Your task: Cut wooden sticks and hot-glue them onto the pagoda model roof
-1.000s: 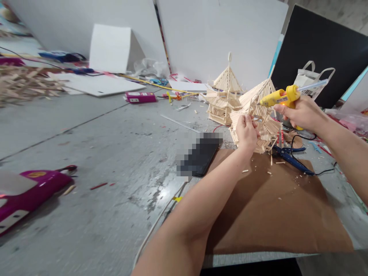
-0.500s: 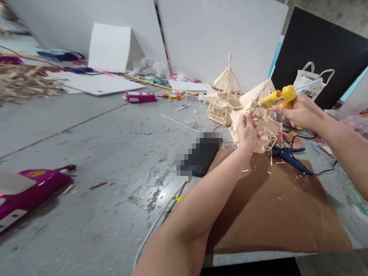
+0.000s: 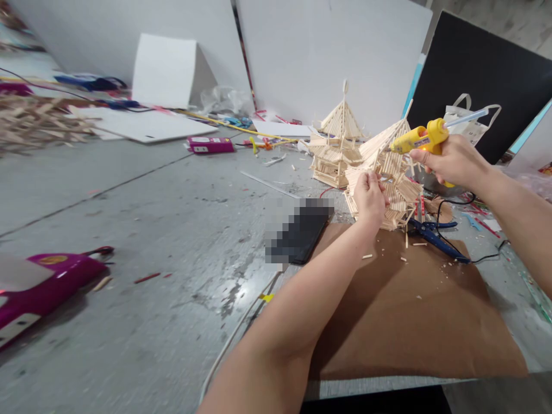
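Observation:
My right hand (image 3: 457, 162) is wrapped round a yellow hot glue gun (image 3: 420, 138) with a clear glue stick (image 3: 468, 118) sticking out of its back. The gun's nozzle points left, close to the sloped roof of a small pavilion model (image 3: 401, 198) built from thin wooden sticks. My left hand (image 3: 371, 195) is closed at the left side of this model, fingers pressed together against its lower roof. Whether a loose stick is between those fingers is hidden. A second stick pavilion (image 3: 334, 155) with a pointed roof stands behind and to the left.
Blue pliers (image 3: 440, 238) and wood scraps lie on a brown board (image 3: 414, 322). A dark phone (image 3: 304, 236) rests left of my forearm. Magenta power strips (image 3: 211, 145) sit on the grey table (image 3: 150, 230). The gun's black cable (image 3: 440, 215) runs beside the pliers.
My right hand has raised the glue gun slightly and shifted it a little to the right. My left hand and the model have stayed in place.

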Demonstrator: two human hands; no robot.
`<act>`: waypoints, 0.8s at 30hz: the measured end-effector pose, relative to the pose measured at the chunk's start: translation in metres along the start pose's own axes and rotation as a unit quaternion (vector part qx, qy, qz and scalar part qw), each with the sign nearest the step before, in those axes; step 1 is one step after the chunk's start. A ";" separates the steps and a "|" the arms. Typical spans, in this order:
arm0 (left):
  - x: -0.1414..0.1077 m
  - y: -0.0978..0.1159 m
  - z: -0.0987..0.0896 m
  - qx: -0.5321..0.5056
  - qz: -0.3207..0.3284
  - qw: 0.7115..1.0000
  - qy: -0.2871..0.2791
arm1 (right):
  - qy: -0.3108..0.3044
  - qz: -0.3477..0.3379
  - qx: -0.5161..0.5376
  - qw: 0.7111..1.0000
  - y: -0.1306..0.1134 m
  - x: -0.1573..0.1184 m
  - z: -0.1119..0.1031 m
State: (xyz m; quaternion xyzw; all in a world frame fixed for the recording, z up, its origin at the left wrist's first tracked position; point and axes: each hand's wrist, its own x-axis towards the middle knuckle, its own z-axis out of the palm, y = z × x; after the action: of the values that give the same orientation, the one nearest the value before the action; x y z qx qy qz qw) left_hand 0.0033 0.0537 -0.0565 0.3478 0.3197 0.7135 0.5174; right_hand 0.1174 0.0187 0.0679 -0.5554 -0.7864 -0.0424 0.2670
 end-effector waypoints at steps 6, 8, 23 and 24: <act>0.001 -0.002 -0.001 0.004 0.004 1.000 0.000 | -0.015 -0.011 -0.013 1.000 0.000 -0.001 0.000; 0.001 -0.002 -0.001 0.005 0.006 1.000 -0.002 | -0.028 -0.004 -0.008 1.000 -0.001 -0.003 -0.001; 0.004 0.004 0.000 0.075 0.005 0.997 -0.021 | -0.077 0.097 0.018 0.992 0.012 -0.016 -0.004; 0.004 0.005 0.000 0.079 0.004 0.997 -0.023 | -0.073 0.102 0.019 0.992 0.013 -0.018 -0.005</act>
State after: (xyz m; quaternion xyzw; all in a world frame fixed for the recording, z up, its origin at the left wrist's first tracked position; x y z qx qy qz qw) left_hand -0.0003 0.0567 -0.0518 0.4047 0.3617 0.6801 0.4928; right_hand 0.1356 0.0069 0.0608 -0.6295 -0.7434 0.0409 0.2222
